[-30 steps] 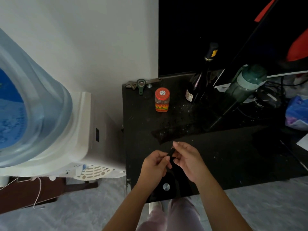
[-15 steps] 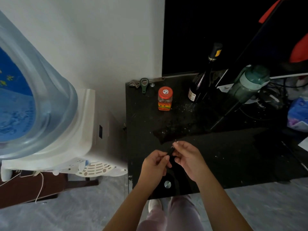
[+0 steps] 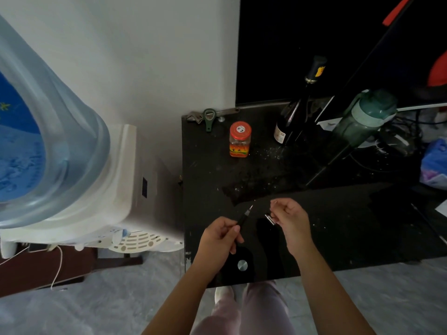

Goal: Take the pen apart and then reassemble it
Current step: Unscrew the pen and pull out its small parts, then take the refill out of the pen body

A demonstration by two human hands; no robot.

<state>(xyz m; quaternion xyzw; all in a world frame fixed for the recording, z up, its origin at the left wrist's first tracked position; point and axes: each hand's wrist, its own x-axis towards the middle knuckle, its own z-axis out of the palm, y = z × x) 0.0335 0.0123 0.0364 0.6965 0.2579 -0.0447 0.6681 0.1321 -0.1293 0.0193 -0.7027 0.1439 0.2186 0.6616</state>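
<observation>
Apart: pen [image 3: 244, 217]; cap [image 3: 270, 219]; open tabletop [image 3: 362, 226] beyond

Two bare forearms with no sleeves, left hand [image 3: 219, 238] and right hand [image 3: 291, 222] without rings, watch or bracelets in sight, short plain fingernails, pale pink trousers [image 3: 261, 310] on both legs, one light-coloured shoe [image 3: 223, 292] below

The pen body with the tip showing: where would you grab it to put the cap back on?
Judging by its pose, grip the pen body low on its dark barrel, as the left hand does, coming from below. That leaves the narrow tip pointing up and away, free for the cap in the right hand to approach from the right.
</observation>
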